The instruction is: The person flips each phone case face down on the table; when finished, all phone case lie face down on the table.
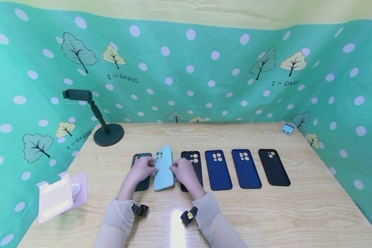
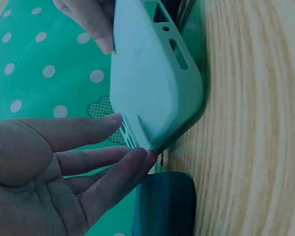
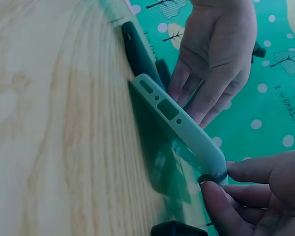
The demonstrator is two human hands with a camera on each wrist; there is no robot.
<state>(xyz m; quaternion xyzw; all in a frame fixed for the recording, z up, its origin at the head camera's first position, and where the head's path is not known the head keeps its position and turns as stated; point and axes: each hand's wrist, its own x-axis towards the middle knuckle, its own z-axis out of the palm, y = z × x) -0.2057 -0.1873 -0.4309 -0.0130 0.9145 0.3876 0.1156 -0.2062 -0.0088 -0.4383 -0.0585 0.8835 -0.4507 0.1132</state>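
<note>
A light blue phone case (image 1: 163, 174) stands tilted over the table, its camera cutouts at the upper left. My left hand (image 1: 143, 168) pinches its left edge between thumb and fingers. On the opposite edge, my right hand (image 1: 184, 169) grips with thumb and fingertips. The right wrist view shows the case's lower end (image 3: 196, 135) with its port cutouts, raised at one side. Beneath my left hand lies a dark green phone case (image 1: 142, 185), partly covered. A black phone case (image 1: 198, 172) lies under my right hand, partly hidden.
Right of the hands lie two navy phone cases (image 1: 218, 172) (image 1: 247, 170) and another black phone case (image 1: 274, 168). A black phone stand (image 1: 109, 135) is at back left, a pale pink stand (image 1: 55, 199) at front left, a small blue-white plug (image 1: 287, 129) at back right.
</note>
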